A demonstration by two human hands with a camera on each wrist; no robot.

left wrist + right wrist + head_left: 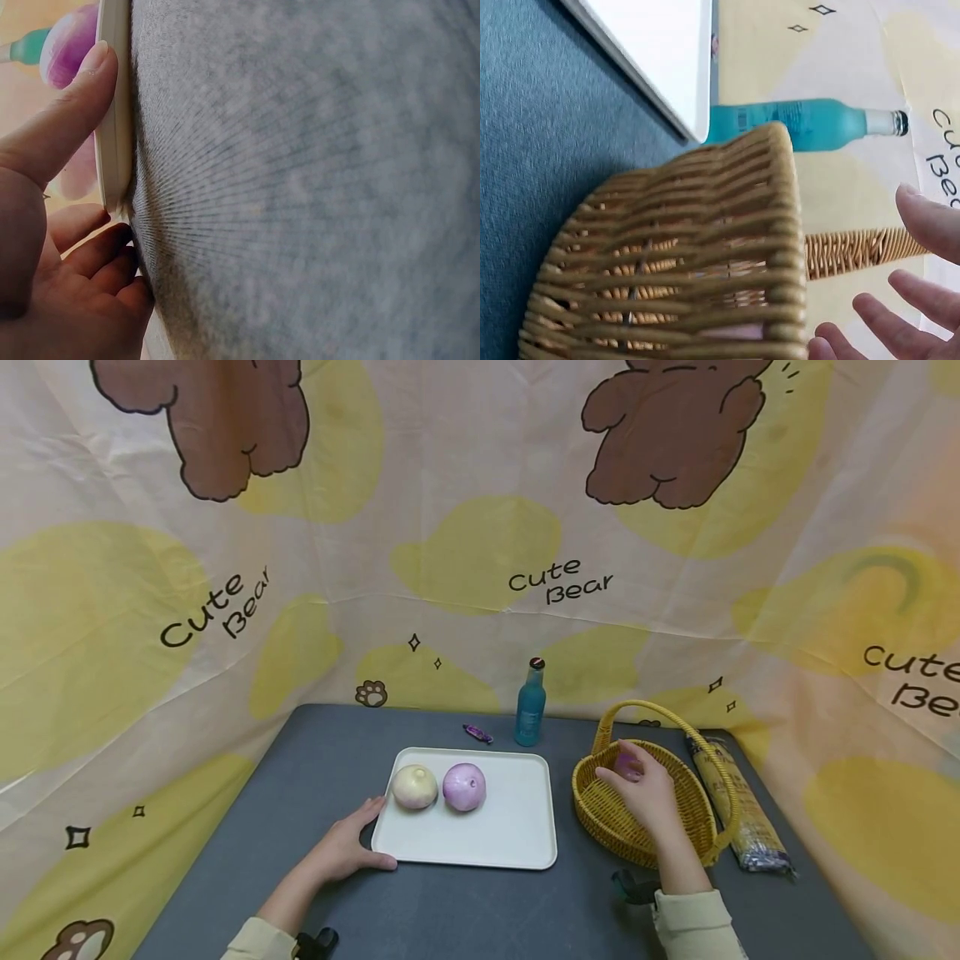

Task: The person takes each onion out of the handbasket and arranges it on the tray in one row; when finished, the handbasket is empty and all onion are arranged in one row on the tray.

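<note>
A white tray (480, 847) lies on the table with a pale onion (414, 787) and a purple onion (464, 787) near its left end. My left hand (347, 847) holds the tray's near left corner, the thumb along the front edge and the fingers at the left side. In the left wrist view the thumb presses the tray rim (114, 150). My right hand (648, 789) reaches over the wicker basket (600, 818) with fingers spread and slightly bent. Partly hidden behind those fingers, a purple-pink thing (627, 767) lies in the basket. The right wrist view shows nothing between the fingers.
Behind the tray stands a blue bottle (529, 706), with a small purple wrapped candy (477, 734) to its left. A long yellowish packet (742, 810) lies right of the basket, whose arched handle (678, 714) rises above it. A printed cloth hangs behind the table.
</note>
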